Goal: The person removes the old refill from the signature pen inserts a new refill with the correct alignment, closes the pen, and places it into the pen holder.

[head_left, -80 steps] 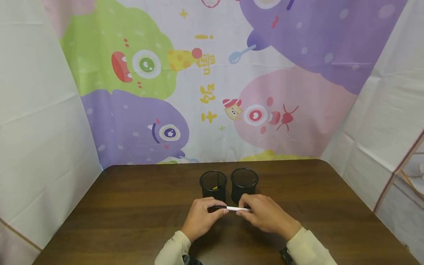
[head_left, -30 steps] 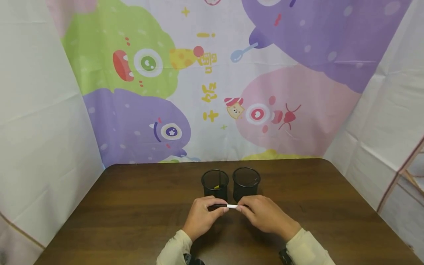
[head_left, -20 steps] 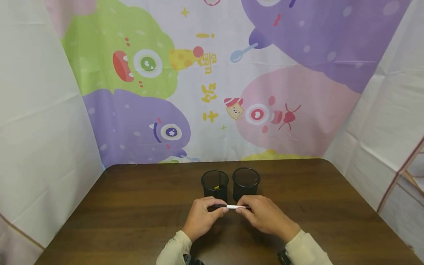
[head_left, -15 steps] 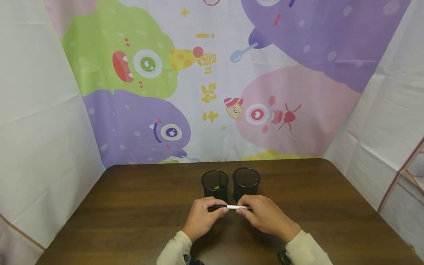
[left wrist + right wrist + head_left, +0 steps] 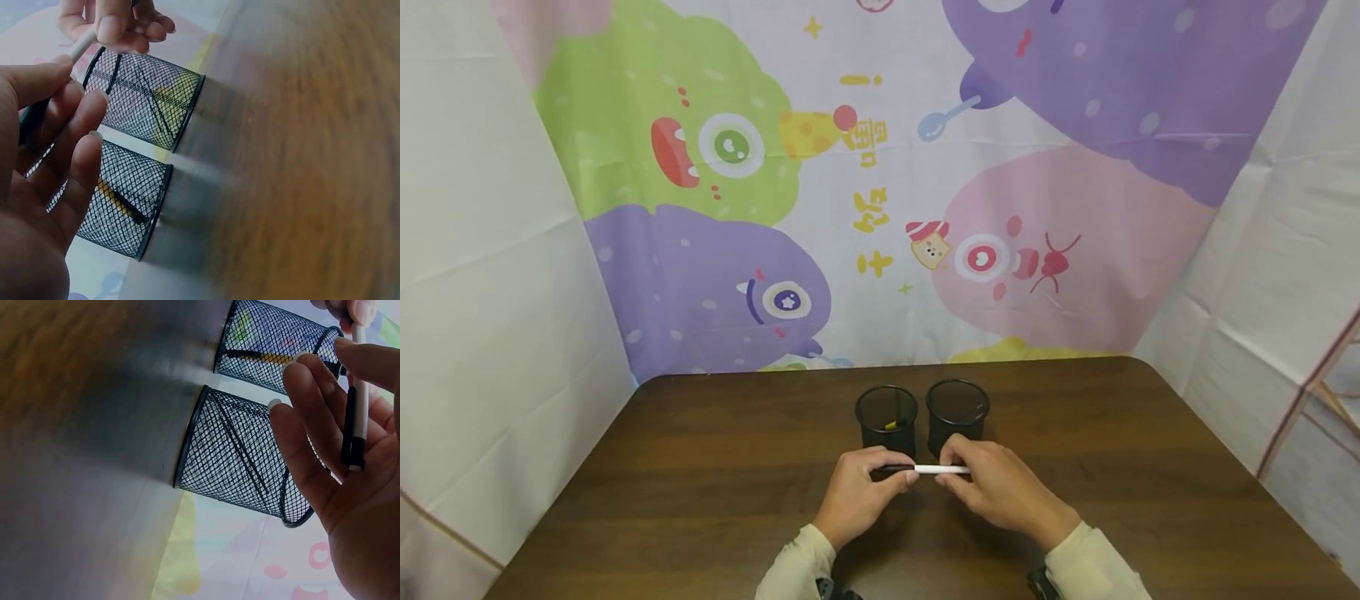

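A slim pen (image 5: pixel 928 469) with a white barrel and a dark left end is held level between both hands, just in front of two black mesh pen holders. The left hand (image 5: pixel 852 492) pinches the dark end between thumb and fingers. At the white end, the right hand (image 5: pixel 1007 487) pinches the barrel between thumb and index finger. The right wrist view shows a black clip (image 5: pixel 349 425) along the pen, its tail end lying over the palm. Other fingers of the right hand are spread loosely.
The left pen holder (image 5: pixel 886 442) has a yellow and black stick-like item (image 5: pixel 265 357) inside. Thin dark sticks (image 5: pixel 240 447) lean within the right pen holder (image 5: pixel 955 433). Both stand on a brown wooden table (image 5: pixel 715 483), before a cartoon-print cloth (image 5: pixel 880 317).
The right fingers have shifted along the pen, baring more of its white barrel than a second ago, and the right index finger is raised slightly. The left hand keeps its grip.
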Tool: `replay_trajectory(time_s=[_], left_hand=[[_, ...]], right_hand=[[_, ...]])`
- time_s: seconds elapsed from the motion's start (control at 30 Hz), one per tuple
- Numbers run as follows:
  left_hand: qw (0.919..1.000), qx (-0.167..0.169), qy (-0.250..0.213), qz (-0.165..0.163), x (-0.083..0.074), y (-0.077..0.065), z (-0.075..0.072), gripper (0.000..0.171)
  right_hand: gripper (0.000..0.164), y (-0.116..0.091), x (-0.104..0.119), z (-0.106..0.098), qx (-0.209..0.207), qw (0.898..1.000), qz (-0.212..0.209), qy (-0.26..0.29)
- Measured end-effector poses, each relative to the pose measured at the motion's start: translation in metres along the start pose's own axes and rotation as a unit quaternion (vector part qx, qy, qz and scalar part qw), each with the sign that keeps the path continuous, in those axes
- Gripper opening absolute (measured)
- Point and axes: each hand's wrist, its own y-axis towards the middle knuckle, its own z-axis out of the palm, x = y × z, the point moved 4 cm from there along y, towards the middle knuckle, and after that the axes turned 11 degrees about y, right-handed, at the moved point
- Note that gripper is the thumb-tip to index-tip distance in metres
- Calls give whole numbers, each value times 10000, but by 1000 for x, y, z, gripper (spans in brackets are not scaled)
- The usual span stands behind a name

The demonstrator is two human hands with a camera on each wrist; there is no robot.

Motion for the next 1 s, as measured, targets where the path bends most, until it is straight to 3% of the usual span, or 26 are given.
replay_trajectory(time_s=[0.27,0.5,1.0], left_hand=[[10000,-33,40,16,0,0,1,12],[10000,-30,62,-70,-1,1,2,15],[9996,-70,-142,-227,-3,-1,-1,12]], right_hand=[[12,-1,-2,1,28,9999,73,-67],[24,0,-2,0,148,9997,-11,-189],[7,1,2,2,11,9998,-153,-94]])
